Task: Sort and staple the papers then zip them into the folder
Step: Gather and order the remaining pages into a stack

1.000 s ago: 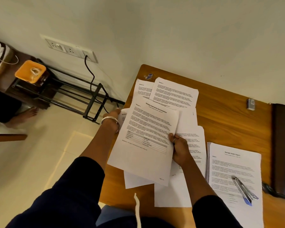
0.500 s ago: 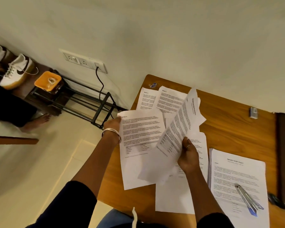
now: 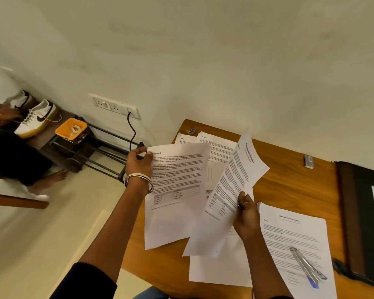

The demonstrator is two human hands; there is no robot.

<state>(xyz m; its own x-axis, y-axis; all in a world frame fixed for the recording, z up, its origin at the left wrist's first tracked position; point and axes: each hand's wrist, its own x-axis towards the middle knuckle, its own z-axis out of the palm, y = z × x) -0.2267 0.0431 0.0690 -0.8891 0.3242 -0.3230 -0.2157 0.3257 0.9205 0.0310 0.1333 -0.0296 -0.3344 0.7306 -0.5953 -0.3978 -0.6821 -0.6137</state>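
1. Sorting is the step in hand, by the look of it, and you are mid-shuffle. Your left hand [image 3: 138, 164] pinches the top corner of the Section 2 sheet [image 3: 177, 190], fingers curled onto its edge, holding it over the left edge of the wooden desk [image 3: 289, 184].

2. Your right hand [image 3: 246, 216] grips a second sheet [image 3: 231, 195] at its lower right edge, fingers curled round the paper; that sheet stands tilted, lifted off the desk.

3. Loose pages [image 3: 214, 145] lie fanned at the back of the desk, and another blank-looking page [image 3: 218, 270] lies flat beneath your right forearm. None of these looks grouped yet.

4. One stack [image 3: 294, 238], headed with a report title, sits squared on the right, with the stapler [image 3: 304, 264] lying across its lower half. Whether that stack is already stapled, you cannot tell from here.

5. Waiting at the far right edge is the dark folder [image 3: 363, 223], flat on the desk, with no paper visibly tucked into it. A small box [image 3: 308, 161], perhaps staples, sits near the wall.

6. My read: roughly a third along. One pile formed; the remaining sheets need ordering and stapling, and the zipping has not begun.
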